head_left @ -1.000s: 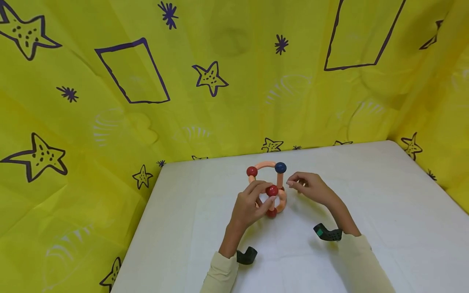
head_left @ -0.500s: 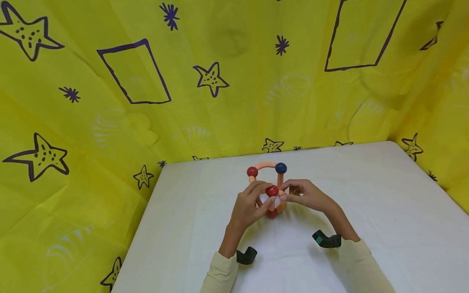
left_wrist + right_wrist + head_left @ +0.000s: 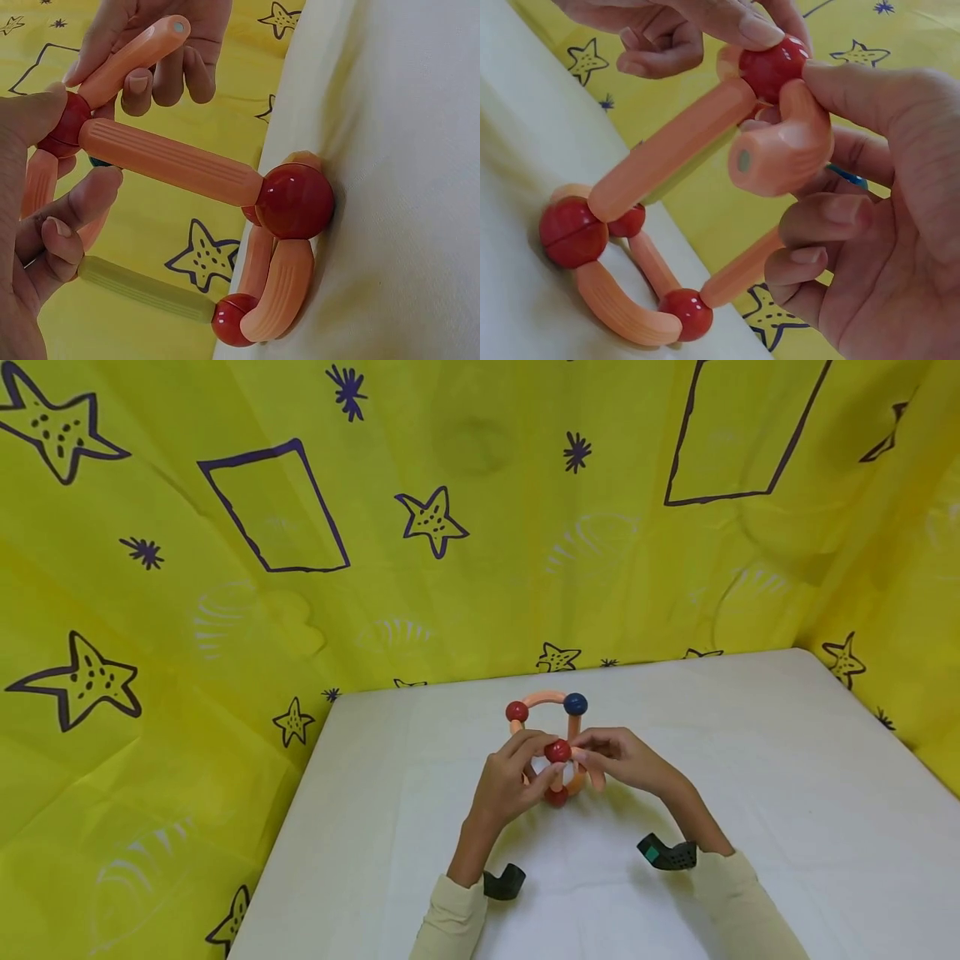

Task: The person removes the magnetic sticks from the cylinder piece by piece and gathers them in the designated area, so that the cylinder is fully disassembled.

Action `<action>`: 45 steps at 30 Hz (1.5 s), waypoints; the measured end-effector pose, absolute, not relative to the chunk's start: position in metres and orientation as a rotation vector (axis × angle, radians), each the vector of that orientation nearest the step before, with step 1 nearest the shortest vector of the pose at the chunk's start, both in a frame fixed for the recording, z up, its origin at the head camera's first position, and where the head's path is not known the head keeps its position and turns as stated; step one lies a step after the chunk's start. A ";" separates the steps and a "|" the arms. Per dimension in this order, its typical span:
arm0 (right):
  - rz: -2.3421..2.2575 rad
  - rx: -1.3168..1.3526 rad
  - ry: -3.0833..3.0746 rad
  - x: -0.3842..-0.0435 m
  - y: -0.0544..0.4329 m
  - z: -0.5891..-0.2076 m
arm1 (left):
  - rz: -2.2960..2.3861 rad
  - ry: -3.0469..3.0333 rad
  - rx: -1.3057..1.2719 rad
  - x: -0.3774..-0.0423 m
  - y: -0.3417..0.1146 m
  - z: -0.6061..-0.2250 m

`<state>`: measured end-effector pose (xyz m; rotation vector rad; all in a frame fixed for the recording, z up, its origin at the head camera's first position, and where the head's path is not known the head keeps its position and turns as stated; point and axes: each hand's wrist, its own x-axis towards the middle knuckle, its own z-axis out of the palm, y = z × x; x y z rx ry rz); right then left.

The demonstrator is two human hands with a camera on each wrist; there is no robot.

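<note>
Head view: the left hand (image 3: 508,782), arched, grips a red ball (image 3: 558,752); the right hand (image 3: 628,762), turned inward beside it, pinches a curved orange rod (image 3: 787,154) against that ball. A blue ball (image 3: 575,703) sits beyond the right hand.

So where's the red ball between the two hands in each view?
Head: red ball right of centre, below mid-height.
Left wrist: red ball at upper left.
Right wrist: red ball near the top, right of centre.
Shared landmark: the straight orange stick joining it to another red ball.
</note>
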<state>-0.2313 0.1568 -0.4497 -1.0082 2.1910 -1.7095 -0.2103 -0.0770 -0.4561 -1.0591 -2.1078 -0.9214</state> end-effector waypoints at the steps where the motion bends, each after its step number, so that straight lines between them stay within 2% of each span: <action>1: -1.712 -1.005 2.191 -0.231 0.156 -0.450 | -0.920 -2.107 -1.059 -0.210 -0.077 -0.456; 34: -1.752 -1.010 2.175 -0.224 0.149 -0.446 | -0.885 -2.134 -1.040 -0.209 -0.077 -0.457; 45: -1.722 -0.889 2.315 -0.225 0.157 -0.447 | -0.889 -2.147 -1.030 -0.208 -0.077 -0.457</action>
